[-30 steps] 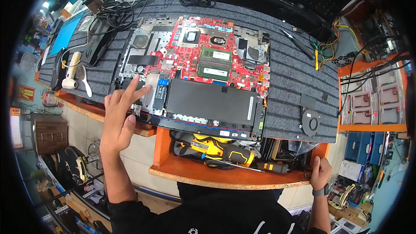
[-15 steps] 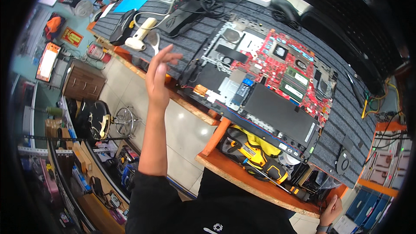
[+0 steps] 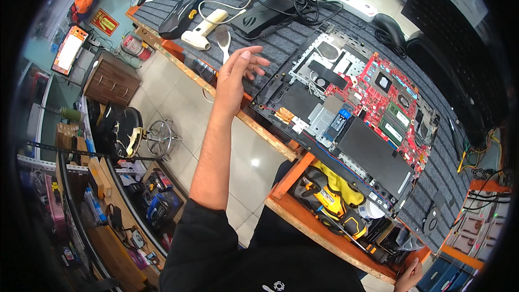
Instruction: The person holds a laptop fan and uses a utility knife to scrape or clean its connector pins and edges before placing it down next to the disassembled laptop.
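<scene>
My left hand (image 3: pixel 243 70) is raised near the bench's front edge, left of the laptop, fingers apart and slightly curved, holding nothing, close to a white-handled brush (image 3: pixel 224 41). An opened laptop with a red circuit board (image 3: pixel 367 89), two memory sticks (image 3: pixel 393 124) and a black battery (image 3: pixel 362 148) lies on the grey striped mat (image 3: pixel 444 170). My right hand (image 3: pixel 410 274) is low at the right end of the orange drawer (image 3: pixel 294 217), fingers curled; what they grip, if anything, is hidden.
A cream hand tool (image 3: pixel 208 24), black scanner-like device (image 3: pixel 175 19), power brick (image 3: pixel 259 19) and cables lie at the back left. A keyboard (image 3: pixel 448 59) and mouse (image 3: pixel 386 27) are behind the laptop, a loose fan (image 3: pixel 431 221) at right, yellow tools (image 3: pixel 327 194) inside the drawer.
My left hand has left the laptop and moved left toward the brush. The view has swung left, showing more floor and shelving. My right hand stays curled by the drawer.
</scene>
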`<state>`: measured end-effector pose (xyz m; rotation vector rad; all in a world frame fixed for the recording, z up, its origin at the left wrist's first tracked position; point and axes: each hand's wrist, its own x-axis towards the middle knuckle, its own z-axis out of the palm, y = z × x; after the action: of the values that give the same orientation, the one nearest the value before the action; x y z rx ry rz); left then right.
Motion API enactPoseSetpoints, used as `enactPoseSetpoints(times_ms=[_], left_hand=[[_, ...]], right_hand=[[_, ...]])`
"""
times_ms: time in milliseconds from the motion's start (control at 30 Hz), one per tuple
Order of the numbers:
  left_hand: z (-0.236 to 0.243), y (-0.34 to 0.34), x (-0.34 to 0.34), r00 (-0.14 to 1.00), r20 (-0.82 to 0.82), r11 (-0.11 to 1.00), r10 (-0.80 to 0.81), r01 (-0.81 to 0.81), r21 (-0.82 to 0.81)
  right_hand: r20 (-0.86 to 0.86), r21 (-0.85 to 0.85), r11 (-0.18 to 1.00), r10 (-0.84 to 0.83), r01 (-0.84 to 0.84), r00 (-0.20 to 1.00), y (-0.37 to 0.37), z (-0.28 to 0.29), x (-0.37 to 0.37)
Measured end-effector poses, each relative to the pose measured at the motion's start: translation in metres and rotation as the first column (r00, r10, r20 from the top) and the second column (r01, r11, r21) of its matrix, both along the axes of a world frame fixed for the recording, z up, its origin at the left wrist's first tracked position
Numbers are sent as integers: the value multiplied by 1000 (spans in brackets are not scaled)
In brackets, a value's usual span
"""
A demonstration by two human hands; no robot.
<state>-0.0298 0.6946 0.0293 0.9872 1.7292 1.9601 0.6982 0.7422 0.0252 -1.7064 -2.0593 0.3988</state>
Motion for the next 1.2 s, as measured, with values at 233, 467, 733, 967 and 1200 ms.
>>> enactPoseSetpoints(times_ms=[233,467,733,967,1200], left_hand=[[0,-1,2,1000,-31,1000,-4,4,-13],[-1,-2,1,999,-37,999,-11,10,-31],[0,3,2,998,-49,999,-29,27,-46],[1,-2,2,998,-58,996,-8,3,-87],[0,0,2,999,-52,996,-7,3,-85]], right_hand=[[41,-56,997,-57,59,998,-2,5,-11],[178,-32,999,9,-3,984,1,5,-3],[150,-12,1000,-3,5,989,-1,-4,5],[131,-18,1000,-17,19,991,6,-13,13],[110,7,1000,-20,20,994,4,-11,5]])
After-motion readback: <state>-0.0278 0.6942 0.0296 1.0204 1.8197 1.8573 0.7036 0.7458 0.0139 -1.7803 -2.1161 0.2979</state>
